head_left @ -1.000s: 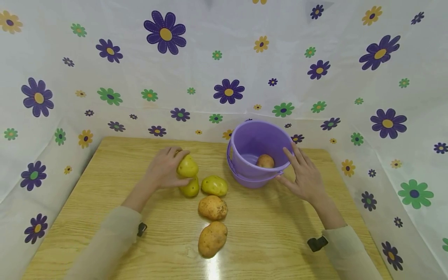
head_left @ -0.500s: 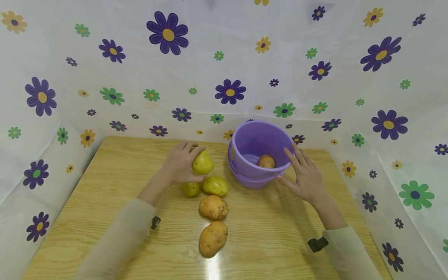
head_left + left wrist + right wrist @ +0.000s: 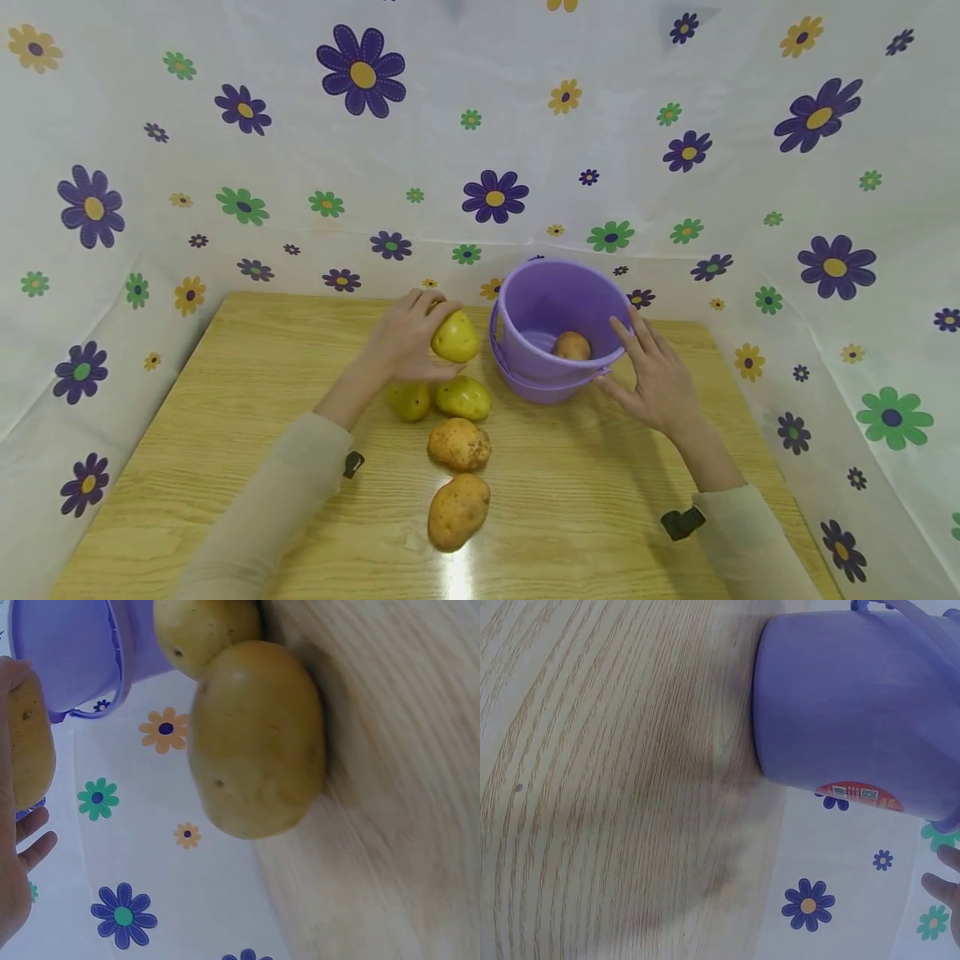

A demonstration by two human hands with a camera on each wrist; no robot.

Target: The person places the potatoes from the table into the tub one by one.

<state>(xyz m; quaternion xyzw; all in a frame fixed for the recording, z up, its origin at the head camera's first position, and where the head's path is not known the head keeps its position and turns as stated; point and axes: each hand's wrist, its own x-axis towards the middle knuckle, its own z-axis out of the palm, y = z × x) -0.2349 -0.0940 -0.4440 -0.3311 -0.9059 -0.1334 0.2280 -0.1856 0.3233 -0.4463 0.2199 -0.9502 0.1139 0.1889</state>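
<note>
My left hand (image 3: 408, 337) holds a yellow-green potato (image 3: 456, 337) above the table, left of the purple bucket (image 3: 536, 358). Its thumb is below the potato and its fingers are over the top; the left wrist view shows only part of this hand (image 3: 15, 855). On the table under it lie two more yellow-green potatoes (image 3: 408, 402), the right one (image 3: 464, 397) nearer the bucket. My right hand (image 3: 660, 379) is at the bucket's right rim with its fingers spread and fairly straight, touching the rim. Inside the bucket lies one brown potato (image 3: 572, 346).
Two brown potatoes, one with rough skin (image 3: 459, 444) and one nearer the front (image 3: 458, 512), lie in a column on the wooden table (image 3: 585, 517). A flower-printed white sheet (image 3: 420, 142) hangs behind and along both sides.
My left hand has lifted the yellow-green potato and carried it rightward toward the bucket, uncovering more of the potato beneath. My right hand has stayed at the rim.
</note>
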